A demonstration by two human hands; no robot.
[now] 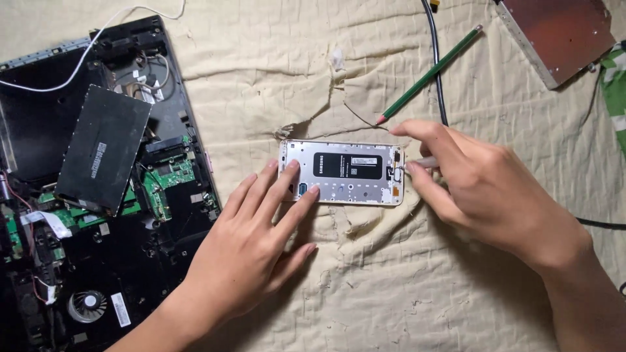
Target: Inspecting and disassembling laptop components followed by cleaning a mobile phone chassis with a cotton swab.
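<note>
An opened phone [352,171] with a silver inner frame and a black battery lies flat on a cream cloth [365,287]. My left hand [251,244] rests on the cloth, its fingertips pressing down on the phone's left end. My right hand [482,186] is pinched on a thin silver tool [424,163], whose tip touches the phone's right end. Most of the tool is hidden by my fingers.
An opened black laptop [98,189] with green boards, a fan and a loose black panel fills the left side. A green pencil [430,75] and a black cable [438,72] lie behind the phone. A metal plate [554,36] sits at the top right.
</note>
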